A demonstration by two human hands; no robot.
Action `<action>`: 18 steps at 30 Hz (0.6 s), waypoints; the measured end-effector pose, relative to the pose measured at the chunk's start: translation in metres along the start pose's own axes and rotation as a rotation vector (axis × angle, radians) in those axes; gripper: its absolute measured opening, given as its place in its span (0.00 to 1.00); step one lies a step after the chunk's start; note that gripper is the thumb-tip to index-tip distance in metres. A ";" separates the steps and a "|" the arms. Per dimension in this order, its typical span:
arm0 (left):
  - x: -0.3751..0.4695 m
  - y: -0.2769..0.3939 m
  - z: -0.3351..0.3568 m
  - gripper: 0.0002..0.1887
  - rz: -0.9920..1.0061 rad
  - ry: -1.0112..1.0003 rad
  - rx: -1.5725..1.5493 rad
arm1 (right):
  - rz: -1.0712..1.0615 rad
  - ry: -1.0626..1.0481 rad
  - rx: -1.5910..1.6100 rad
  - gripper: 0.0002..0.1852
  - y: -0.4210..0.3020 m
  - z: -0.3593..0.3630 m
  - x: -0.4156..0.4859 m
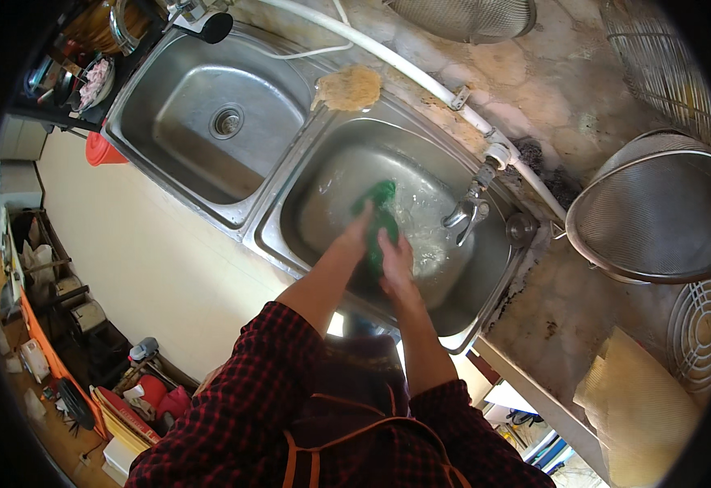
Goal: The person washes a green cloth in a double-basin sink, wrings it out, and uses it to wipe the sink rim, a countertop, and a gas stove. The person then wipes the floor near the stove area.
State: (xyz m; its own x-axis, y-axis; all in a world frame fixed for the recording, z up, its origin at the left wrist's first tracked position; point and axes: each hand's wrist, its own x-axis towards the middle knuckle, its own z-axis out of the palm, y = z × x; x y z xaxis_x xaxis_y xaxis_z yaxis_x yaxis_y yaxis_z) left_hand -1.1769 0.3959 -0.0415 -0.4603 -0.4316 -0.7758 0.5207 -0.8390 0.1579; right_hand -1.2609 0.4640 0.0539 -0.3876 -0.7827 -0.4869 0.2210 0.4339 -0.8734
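Both my hands are over the right-hand stainless steel sink basin (465,293), gripping one wet green item (384,222), maybe a cloth or scouring pad; motion blur hides its exact kind. My left hand (360,230) holds it on the left side, and my right hand (398,259) has its lower right side between the fingers. Water splashes in the basin just right of the item. A metal tap (468,213) reaches over the basin's right side.
The left basin (197,140) adjoins, with a drain (227,122) in its floor. A tan sponge-like piece (349,88) lies on the back ledge. To the right are a large mesh strainer (654,207), a wire ring rack (703,329) and a yellowish sheet (642,409). A white pipe (386,55) runs behind.
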 end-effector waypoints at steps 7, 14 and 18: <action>-0.013 -0.011 0.009 0.21 0.087 0.016 0.075 | -0.016 0.106 -0.483 0.22 -0.014 -0.011 -0.002; -0.074 0.010 0.050 0.17 0.249 -0.034 0.203 | -0.259 0.253 -0.531 0.15 -0.054 -0.075 0.016; -0.096 0.043 0.049 0.14 0.518 -0.240 1.206 | -0.701 -0.193 -0.730 0.15 -0.067 -0.110 -0.008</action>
State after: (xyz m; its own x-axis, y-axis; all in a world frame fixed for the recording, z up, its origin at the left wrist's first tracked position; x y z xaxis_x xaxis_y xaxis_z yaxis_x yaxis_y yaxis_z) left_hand -1.1456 0.3846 0.0697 -0.5829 -0.7304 -0.3560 -0.2273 -0.2741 0.9345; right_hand -1.3707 0.4905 0.1163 -0.0555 -0.9947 0.0860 -0.6217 -0.0330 -0.7826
